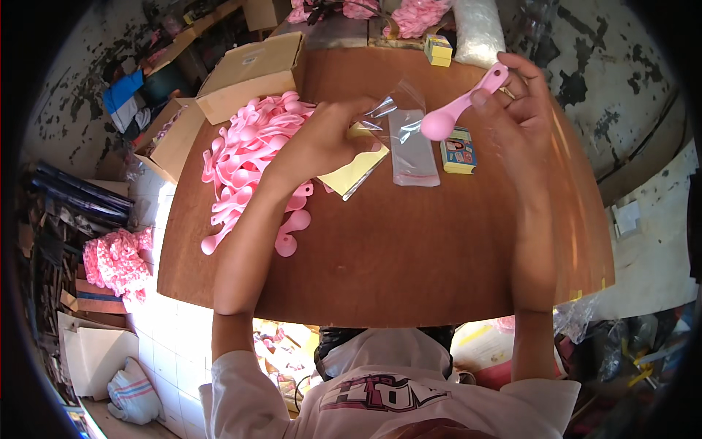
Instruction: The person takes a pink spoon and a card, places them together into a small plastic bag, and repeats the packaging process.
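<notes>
My right hand [523, 110] is raised over the right side of the table, its thumb and fingers closed on the handle of a pink measuring spoon [441, 124]. The spoon's round bowl points left and down. Over the table's middle, my left hand [329, 139] grips a clear plastic bag with a yellow card [356, 173] in it; the fingertips are partly hidden. Flat between my hands lies a stack of clear bags [414, 157], and right of it a stack of small printed cards [459, 156]. A heap of pink spoons [245, 146] spreads beneath and left of my left forearm.
A cardboard box [252, 77] stands at the table's far left, behind the heap. Along the far edge are a small yellow block of cards [438, 51] and a roll of clear plastic [479, 33]. Pink bundles [117, 260] and a white sack [135, 391] lie on the floor at left.
</notes>
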A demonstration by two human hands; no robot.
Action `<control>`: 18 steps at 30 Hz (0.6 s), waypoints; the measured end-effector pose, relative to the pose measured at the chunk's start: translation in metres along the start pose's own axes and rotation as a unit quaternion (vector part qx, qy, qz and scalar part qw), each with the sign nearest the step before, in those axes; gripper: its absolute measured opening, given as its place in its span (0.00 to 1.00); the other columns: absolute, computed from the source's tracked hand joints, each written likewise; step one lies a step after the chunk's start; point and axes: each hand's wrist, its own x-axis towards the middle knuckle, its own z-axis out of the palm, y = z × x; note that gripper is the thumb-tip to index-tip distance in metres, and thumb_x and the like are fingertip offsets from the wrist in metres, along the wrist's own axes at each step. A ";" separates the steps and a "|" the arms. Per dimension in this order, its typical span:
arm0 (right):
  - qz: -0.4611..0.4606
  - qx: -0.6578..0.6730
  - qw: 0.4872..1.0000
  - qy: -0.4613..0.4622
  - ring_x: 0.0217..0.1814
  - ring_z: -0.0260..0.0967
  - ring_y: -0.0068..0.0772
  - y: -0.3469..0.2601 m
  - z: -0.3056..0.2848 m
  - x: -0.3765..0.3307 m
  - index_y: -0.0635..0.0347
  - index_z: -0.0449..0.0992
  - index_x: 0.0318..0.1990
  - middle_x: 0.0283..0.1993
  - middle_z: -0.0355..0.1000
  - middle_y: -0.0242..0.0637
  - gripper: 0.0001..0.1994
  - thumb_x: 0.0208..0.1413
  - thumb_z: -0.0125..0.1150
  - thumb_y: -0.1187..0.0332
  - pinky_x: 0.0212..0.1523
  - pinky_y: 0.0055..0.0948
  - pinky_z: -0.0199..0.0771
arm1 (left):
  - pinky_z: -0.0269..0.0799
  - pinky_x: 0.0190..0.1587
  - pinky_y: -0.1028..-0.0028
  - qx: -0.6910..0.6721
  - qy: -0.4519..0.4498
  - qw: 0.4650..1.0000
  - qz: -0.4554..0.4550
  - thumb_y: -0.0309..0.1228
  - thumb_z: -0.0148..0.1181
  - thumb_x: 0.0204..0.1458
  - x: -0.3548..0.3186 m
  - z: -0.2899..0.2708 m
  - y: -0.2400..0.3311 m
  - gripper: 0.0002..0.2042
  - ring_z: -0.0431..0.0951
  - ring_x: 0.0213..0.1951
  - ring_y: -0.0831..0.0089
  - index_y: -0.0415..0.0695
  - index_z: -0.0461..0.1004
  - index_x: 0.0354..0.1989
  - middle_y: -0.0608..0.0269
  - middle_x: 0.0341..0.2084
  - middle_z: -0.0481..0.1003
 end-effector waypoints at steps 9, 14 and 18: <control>-0.053 -0.053 0.992 0.098 0.43 0.78 0.27 0.009 0.002 0.004 0.65 0.65 0.55 0.40 0.78 0.41 0.22 0.54 0.66 0.83 0.45 0.24 0.78 | 0.73 0.50 0.74 -0.169 -0.094 0.980 0.054 0.18 0.66 0.51 -0.003 0.005 0.004 0.26 0.76 0.48 0.77 0.36 0.68 0.60 0.60 0.47 0.77; -0.032 -0.012 0.998 0.053 0.41 0.78 0.23 0.013 0.010 -0.001 0.65 0.65 0.53 0.39 0.79 0.40 0.21 0.55 0.65 0.83 0.41 0.21 0.77 | 0.73 0.50 0.75 -0.188 -0.090 0.975 0.075 0.18 0.67 0.52 -0.004 0.009 0.005 0.28 0.77 0.47 0.77 0.36 0.65 0.63 0.62 0.43 0.79; 0.003 -0.005 0.999 0.035 0.40 0.77 0.21 0.025 0.015 -0.005 0.64 0.66 0.52 0.38 0.79 0.38 0.20 0.54 0.67 0.81 0.39 0.20 0.77 | 0.74 0.49 0.75 -0.192 -0.067 0.974 0.103 0.19 0.68 0.52 -0.001 0.017 -0.001 0.28 0.78 0.47 0.77 0.36 0.66 0.62 0.61 0.44 0.79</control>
